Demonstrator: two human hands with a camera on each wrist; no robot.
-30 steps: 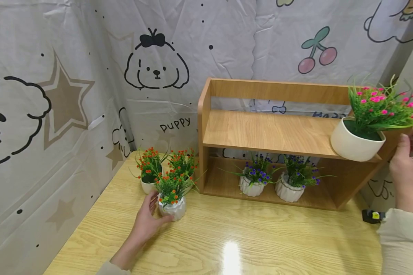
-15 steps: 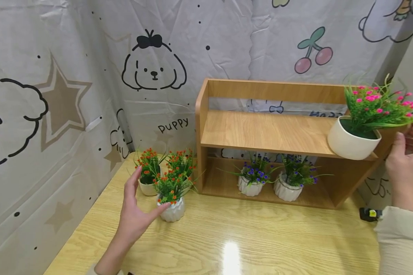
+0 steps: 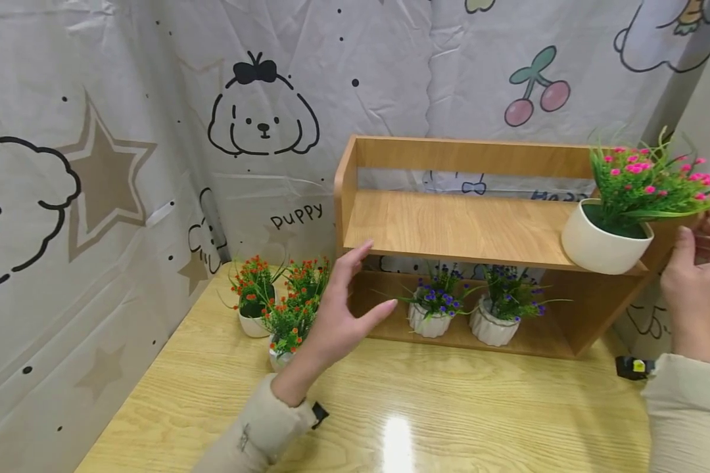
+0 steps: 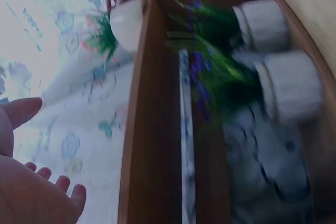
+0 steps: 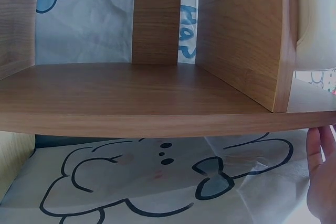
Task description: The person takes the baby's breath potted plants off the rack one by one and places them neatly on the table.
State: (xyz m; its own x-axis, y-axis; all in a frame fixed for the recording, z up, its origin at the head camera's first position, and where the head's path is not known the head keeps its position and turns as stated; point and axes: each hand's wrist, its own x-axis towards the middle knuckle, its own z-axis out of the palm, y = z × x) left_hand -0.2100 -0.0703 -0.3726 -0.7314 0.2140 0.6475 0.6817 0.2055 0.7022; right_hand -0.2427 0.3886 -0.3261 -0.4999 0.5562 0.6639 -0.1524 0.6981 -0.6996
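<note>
My left hand (image 3: 337,318) hovers before the left end of a wooden shelf (image 3: 414,223), thumb and fingers apart, holding nothing. Its forearm partly covers the front white pot (image 3: 279,358) of orange flowers; more orange-flowered pots stand behind, one of them a smooth cream pot (image 3: 254,325). Fingertips of my right hand (image 3: 698,282) touch the outside of the shelf's right panel (image 5: 157,121). Beside that hand, a cream pot (image 3: 606,240) of pink flowers sits on the upper board's right end. Two ribbed white pots (image 3: 428,322) with purple flowers occupy the lower level.
A wood-grain table (image 3: 449,407) carries everything. A printed curtain (image 3: 390,79) hangs close behind the shelf and along the left side. A small black and yellow object (image 3: 632,368) lies by the right sleeve.
My left hand has let go of the front orange-flowered pot, opened, and swung right to the shelf's left end. My right hand keeps its place at the shelf's right side.
</note>
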